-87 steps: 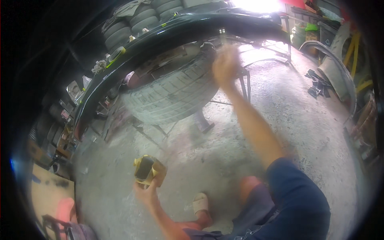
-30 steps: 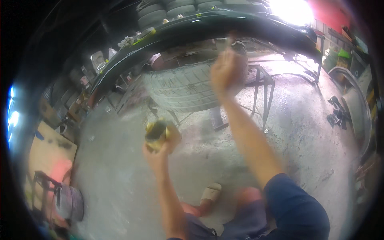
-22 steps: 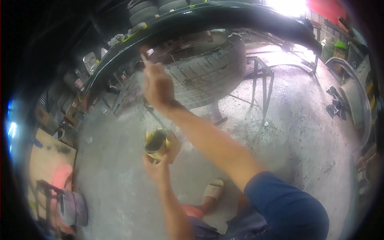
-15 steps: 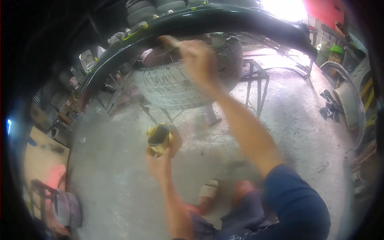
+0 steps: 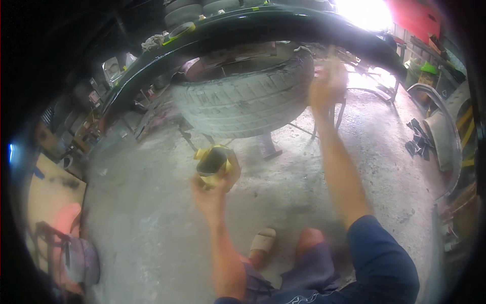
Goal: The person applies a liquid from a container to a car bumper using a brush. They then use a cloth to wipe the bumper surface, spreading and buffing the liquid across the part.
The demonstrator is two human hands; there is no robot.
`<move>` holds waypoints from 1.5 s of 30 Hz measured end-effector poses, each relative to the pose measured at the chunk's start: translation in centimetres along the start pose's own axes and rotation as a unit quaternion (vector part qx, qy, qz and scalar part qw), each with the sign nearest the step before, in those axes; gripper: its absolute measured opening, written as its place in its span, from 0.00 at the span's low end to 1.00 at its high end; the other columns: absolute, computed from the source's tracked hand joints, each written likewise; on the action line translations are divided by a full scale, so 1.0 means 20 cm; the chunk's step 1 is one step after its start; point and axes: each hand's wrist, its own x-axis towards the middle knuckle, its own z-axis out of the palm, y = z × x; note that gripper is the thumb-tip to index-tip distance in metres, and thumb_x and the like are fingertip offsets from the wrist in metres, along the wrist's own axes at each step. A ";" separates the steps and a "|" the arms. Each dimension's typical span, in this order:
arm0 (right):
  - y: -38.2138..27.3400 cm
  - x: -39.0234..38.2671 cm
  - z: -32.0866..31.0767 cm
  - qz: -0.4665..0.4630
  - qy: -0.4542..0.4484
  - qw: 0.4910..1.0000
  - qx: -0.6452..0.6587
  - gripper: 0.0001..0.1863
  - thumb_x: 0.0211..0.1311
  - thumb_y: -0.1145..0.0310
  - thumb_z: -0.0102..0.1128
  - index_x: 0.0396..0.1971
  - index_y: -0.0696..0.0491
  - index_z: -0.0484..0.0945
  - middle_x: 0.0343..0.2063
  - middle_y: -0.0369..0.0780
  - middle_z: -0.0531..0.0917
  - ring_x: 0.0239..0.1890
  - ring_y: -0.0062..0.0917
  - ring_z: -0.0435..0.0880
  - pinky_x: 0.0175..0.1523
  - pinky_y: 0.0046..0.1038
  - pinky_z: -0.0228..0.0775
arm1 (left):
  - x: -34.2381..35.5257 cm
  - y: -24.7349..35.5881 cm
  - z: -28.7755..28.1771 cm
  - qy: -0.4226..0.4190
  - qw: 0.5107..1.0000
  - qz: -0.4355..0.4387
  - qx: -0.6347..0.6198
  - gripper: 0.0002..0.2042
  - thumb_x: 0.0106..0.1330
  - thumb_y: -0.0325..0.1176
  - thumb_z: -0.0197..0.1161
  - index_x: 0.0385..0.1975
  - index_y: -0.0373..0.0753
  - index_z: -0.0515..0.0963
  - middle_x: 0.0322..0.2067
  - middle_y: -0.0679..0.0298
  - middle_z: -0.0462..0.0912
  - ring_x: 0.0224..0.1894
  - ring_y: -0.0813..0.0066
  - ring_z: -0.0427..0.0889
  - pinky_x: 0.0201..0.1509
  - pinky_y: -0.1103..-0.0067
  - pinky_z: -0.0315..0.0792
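The right hand (image 5: 328, 86) has swung from the top middle to the upper right, so it is now by another part of the black bar (image 5: 283, 24). It is closed on a blurry stick (image 5: 332, 53). The left hand (image 5: 211, 196) wraps the cup (image 5: 213, 163), just left of middle.

Left forearm (image 5: 225, 248) runs up steep from the near edge, wrist close to straight. Left grip (image 5: 208, 196) just left of centre, palm up, thumb and fingers apart but curled in a hold. Right forearm (image 5: 341, 167) reaches out on the right, much farther than the left. Right grip (image 5: 328, 90) raised, far right, fingers bunched, motion-blurred, finger detail unclear. Upper arm (image 5: 382, 248) sleeved, near right.
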 end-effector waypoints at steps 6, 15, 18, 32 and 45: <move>-0.81 -0.51 0.40 0.043 -0.091 0.979 0.178 0.10 0.69 0.72 0.57 0.48 0.56 0.77 0.33 0.46 0.77 0.38 0.43 0.81 0.40 0.43 0.73 | 0.00 -0.02 -0.05 0.019 1.000 -0.009 0.011 0.32 0.48 0.34 0.81 0.53 0.30 0.76 0.43 0.57 0.82 0.46 0.70 0.82 0.49 0.76 0.77; -1.18 -0.71 0.43 -0.014 -0.288 0.910 0.299 0.11 0.64 0.75 0.58 0.46 0.58 0.73 0.35 0.48 0.77 0.38 0.46 0.83 0.38 0.43 0.78 | -0.05 0.01 -0.04 0.032 0.999 -0.031 0.024 0.32 0.48 0.33 0.78 0.54 0.31 0.76 0.48 0.55 0.82 0.49 0.67 0.82 0.54 0.71 0.77; -0.96 -0.50 0.37 -0.037 -0.265 0.915 0.302 0.07 0.64 0.75 0.59 0.41 0.57 0.77 0.32 0.47 0.78 0.36 0.48 0.82 0.39 0.44 0.77 | -0.03 0.02 -0.05 0.019 1.000 -0.023 0.003 0.32 0.49 0.34 0.79 0.54 0.31 0.75 0.45 0.56 0.82 0.47 0.69 0.81 0.52 0.72 0.76; 0.31 0.44 -0.42 0.178 -0.024 0.977 0.112 0.10 0.71 0.71 0.58 0.45 0.59 0.81 0.39 0.42 0.84 0.37 0.25 0.84 0.41 0.29 0.76 | -0.01 -0.05 0.06 -0.049 0.997 0.001 -0.057 0.28 0.49 0.30 0.81 0.50 0.33 0.77 0.46 0.61 0.81 0.48 0.72 0.79 0.53 0.75 0.74; -0.38 -0.14 0.00 -0.073 -0.191 0.962 0.181 0.18 0.69 0.72 0.56 0.56 0.57 0.77 0.33 0.47 0.82 0.35 0.43 0.83 0.39 0.41 0.77 | 0.03 -0.17 0.12 -0.064 0.994 -0.004 -0.090 0.28 0.51 0.26 0.78 0.54 0.33 0.76 0.47 0.61 0.82 0.47 0.74 0.80 0.53 0.76 0.75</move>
